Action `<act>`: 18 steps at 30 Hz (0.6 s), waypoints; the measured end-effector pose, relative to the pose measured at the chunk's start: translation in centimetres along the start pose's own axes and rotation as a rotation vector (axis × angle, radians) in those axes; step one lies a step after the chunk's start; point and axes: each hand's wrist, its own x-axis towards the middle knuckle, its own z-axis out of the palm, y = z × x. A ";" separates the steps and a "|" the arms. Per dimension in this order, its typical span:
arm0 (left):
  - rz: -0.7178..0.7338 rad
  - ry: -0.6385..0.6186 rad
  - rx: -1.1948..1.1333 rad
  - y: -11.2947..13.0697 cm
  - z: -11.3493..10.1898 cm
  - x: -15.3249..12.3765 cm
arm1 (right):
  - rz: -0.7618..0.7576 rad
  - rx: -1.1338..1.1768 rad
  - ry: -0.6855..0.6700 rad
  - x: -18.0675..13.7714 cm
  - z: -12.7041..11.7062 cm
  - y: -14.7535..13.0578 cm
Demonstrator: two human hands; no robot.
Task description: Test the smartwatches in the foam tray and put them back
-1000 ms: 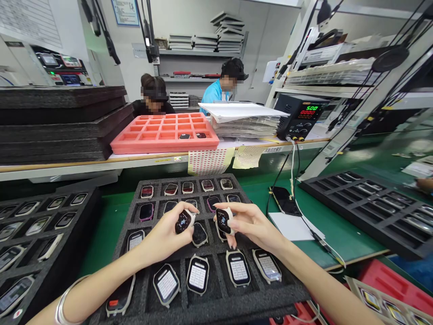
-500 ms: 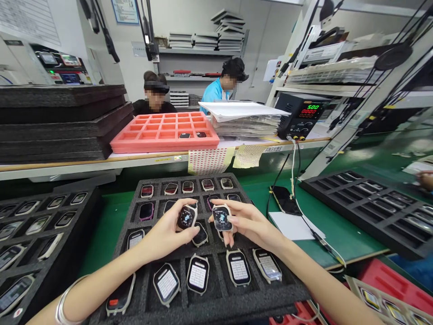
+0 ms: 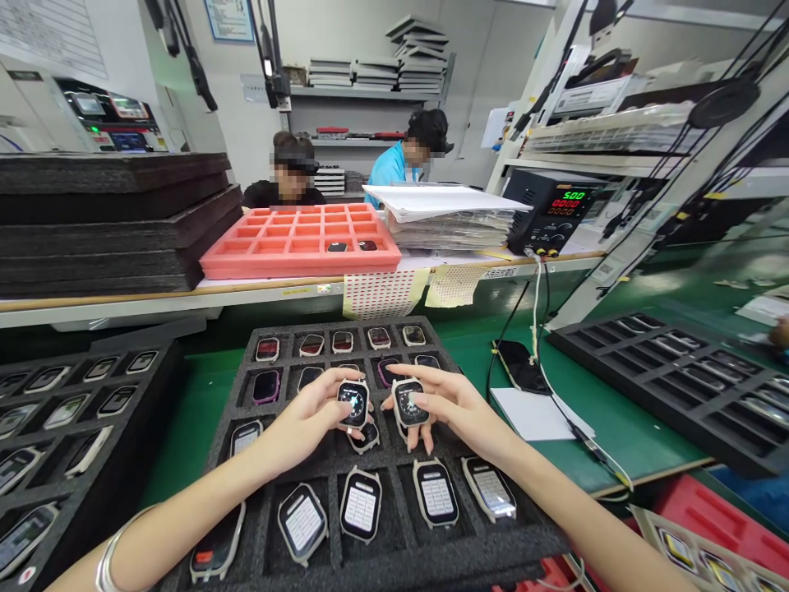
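Note:
My left hand grips a small watch body with a lit round dial, its screen facing up. My right hand holds a second watch body the same way, thumb resting on its screen. Both hover side by side over the middle of a black foam tray full of watch bodies. The near row holds watches with white lit screens. A silver bangle circles my left wrist.
Another black foam tray of watches lies at the left, a third at the right. A red compartment tray, stacked black foam, papers and a power supply sit on the shelf. Two people sit behind it.
Both hands turned their watches from tilted toward each other to face up, and lowered them slightly over the tray. The screens now show lit dials.

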 end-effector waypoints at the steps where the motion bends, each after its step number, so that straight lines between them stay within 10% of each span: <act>1: 0.001 -0.004 0.002 -0.1 0.0 0.0 | 0.000 -0.003 -0.001 0.0 0.0 0.0; 18: 0.079 0.014 0.276 -0.8 -0.3 0.3 | -0.068 0.016 -0.117 0.0 -0.1 0.0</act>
